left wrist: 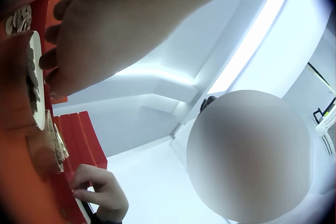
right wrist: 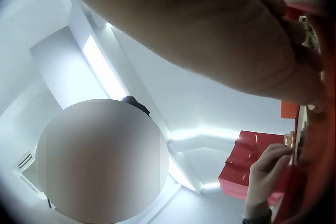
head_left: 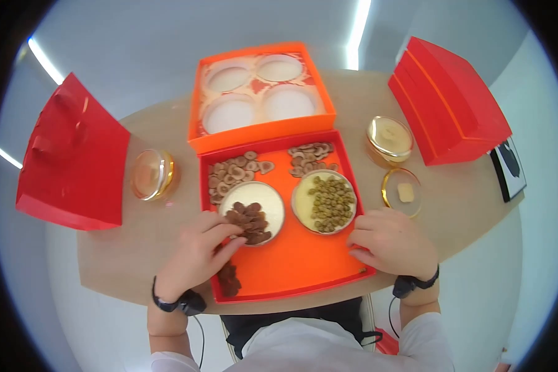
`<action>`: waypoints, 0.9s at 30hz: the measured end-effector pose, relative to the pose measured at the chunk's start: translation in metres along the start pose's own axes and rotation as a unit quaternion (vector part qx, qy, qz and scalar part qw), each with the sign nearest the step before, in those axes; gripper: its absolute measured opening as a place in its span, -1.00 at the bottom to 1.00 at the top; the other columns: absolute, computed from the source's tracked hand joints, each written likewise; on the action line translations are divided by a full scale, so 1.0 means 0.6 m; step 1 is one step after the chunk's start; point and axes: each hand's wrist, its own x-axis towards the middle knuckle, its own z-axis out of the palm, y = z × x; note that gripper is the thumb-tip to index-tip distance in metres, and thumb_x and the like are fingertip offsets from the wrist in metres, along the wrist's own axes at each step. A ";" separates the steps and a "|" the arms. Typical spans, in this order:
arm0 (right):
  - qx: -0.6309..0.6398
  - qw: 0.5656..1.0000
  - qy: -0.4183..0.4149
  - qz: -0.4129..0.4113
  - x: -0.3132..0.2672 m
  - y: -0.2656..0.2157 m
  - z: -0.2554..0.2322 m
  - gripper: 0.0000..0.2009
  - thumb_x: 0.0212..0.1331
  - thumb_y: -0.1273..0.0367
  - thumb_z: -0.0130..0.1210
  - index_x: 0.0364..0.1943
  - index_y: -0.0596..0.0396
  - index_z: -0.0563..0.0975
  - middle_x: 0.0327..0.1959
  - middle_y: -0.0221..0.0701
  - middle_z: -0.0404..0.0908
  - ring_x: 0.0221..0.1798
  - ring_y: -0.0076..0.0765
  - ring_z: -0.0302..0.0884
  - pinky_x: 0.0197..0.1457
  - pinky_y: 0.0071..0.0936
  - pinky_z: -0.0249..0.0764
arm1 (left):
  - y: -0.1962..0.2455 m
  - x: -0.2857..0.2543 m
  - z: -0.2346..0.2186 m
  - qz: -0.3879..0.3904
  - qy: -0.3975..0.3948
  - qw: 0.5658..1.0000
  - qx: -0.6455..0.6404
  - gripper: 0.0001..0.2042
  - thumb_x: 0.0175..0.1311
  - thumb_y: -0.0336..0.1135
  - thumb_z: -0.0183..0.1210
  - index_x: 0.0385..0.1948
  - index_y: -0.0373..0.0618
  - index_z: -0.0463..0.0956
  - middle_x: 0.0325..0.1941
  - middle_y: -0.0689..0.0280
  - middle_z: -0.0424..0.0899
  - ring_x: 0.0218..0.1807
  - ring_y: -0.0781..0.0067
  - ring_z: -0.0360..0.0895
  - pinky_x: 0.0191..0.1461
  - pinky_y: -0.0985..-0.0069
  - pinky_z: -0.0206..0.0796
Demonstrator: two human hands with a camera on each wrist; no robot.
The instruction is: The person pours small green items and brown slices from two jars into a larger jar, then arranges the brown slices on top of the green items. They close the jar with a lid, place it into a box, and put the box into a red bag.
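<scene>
In the head view a red box lid or tray with an orange floor [head_left: 291,266] holds two round pale dishes. Dark brown dried pieces [head_left: 249,222] lie on the left dish [head_left: 232,193], and the fingers of my left hand [head_left: 198,248] touch their left edge. Green-yellow pieces [head_left: 332,204] cover much of the right dish [head_left: 302,208]. My right hand [head_left: 394,243] rests at the tray's right edge, fingers bent, just below that dish; whether it holds anything is hidden. Sliced dried pieces [head_left: 229,177] fill the upper left corner, others [head_left: 310,155] the upper right. More dark pieces [head_left: 228,280] lie lower left.
Behind the tray stands an orange box [head_left: 260,133] with four round recesses. A red bag [head_left: 74,161] and a gold-rimmed jar [head_left: 150,175] are at left. At right are another jar [head_left: 389,139], a round lid [head_left: 415,201], a red box [head_left: 449,105] and a black-and-white object [head_left: 509,167].
</scene>
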 end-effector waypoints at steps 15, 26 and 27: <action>-0.220 0.974 -0.041 0.021 -0.003 -0.019 0.050 -0.95 -0.17 0.38 0.27 -0.61 0.00 0.63 -0.46 -0.34 0.56 -0.22 -0.16 0.60 -0.05 -0.21 0.44 | 0.006 -0.039 -0.041 -0.094 -0.214 0.957 0.172 -0.83 0.25 -0.28 0.42 -0.20 -0.09 0.79 -0.24 0.25 0.69 -0.09 0.12 0.70 -0.01 0.18 0.58; -0.190 0.979 -0.071 -0.007 -0.007 -0.018 0.036 -0.94 -0.18 0.39 0.27 -0.66 -0.02 0.62 -0.48 -0.37 0.57 -0.30 -0.22 0.61 -0.13 -0.22 0.44 | 0.011 -0.032 -0.014 -0.048 -0.193 0.946 0.257 -0.84 0.15 -0.34 0.45 -0.27 -0.13 0.78 -0.19 0.29 0.58 0.02 0.16 0.57 0.15 0.21 0.45; -0.193 0.979 -0.072 -0.009 -0.007 -0.018 0.037 -0.94 -0.17 0.39 0.27 -0.65 -0.02 0.61 -0.48 -0.37 0.57 -0.30 -0.22 0.61 -0.13 -0.22 0.44 | 0.008 -0.033 -0.013 -0.039 -0.193 0.948 0.250 -0.85 0.15 -0.33 0.46 -0.28 -0.13 0.78 -0.19 0.29 0.58 0.01 0.17 0.57 0.13 0.21 0.44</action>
